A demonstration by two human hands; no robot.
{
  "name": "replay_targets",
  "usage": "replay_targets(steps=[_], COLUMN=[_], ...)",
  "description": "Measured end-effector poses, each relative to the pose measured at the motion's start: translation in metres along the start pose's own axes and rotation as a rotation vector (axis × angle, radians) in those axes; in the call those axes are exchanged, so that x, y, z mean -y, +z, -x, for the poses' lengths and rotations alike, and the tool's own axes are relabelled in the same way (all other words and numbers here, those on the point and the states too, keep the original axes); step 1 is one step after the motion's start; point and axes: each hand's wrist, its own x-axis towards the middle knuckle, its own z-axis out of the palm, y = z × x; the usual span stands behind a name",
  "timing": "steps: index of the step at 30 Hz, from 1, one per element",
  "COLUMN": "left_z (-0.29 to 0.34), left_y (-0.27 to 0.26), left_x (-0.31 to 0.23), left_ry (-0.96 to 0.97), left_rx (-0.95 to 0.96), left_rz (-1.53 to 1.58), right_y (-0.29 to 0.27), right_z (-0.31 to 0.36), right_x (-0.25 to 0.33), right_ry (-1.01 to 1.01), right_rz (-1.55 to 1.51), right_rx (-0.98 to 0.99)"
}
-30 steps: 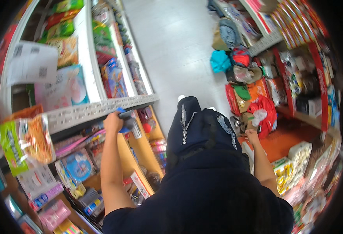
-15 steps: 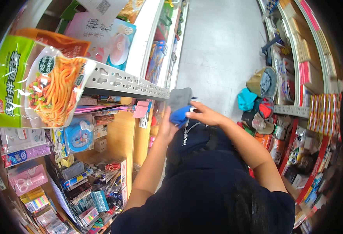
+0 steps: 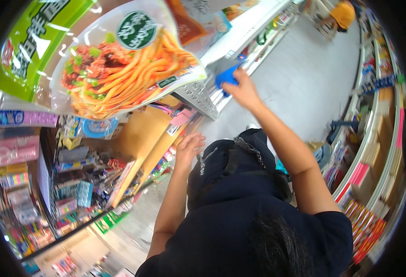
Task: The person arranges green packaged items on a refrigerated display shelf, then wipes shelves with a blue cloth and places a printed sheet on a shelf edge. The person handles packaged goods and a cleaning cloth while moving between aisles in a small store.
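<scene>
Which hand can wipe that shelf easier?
The right hand, probably: it grips the blue cloth up against the shelf edge. The left hand hangs empty, lower down.

Showing bright blue: the cloth point(image 3: 227, 74) under the right hand's fingers point(image 3: 238, 79). Showing green with orange noodles pictured: the packet point(image 3: 120, 69) left of those fingers. Showing perforated grey beside them: the shelf edge point(image 3: 198, 98).

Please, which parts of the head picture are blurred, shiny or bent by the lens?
Head view: glare streaks on the noodle packet, which looms large and stretched; right hand and its blue object slightly motion-blurred; shelf edge curves toward the dark round rim.
</scene>
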Motion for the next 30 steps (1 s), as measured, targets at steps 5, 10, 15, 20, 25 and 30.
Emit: replay_targets(steps=[5,10,15,20,25,30], left_z=[0.017,0.024,0.019,0.022,0.02,0.014], left_y=[0.01,0.045,0.086,0.113,0.121,0.115], left_x=[0.02,0.031,0.05,0.063,0.079,0.063], left_ry=[-0.044,-0.015,0.013,0.018,-0.024,-0.074], left_rx=[-0.253,-0.398,-0.494,-0.567,-0.583,-0.506], left_rz=[0.197,0.409,0.592,0.643,0.717,0.663], right_y=[-0.022,0.002,0.033,0.039,0.039,0.042], right_z=[-0.091,-0.106,-0.083,-0.066,-0.067,-0.059], right_x=[-0.019,-0.055,-0.047,-0.021,-0.025,-0.032], right_ry=[-0.342,-0.529,-0.722,-0.668,-0.697,-0.669], right_rz=[0.721,0.665,0.51,0.35,0.574,0.554], right_rx=[-0.032,0.325,0.48,0.535,0.575,0.503])
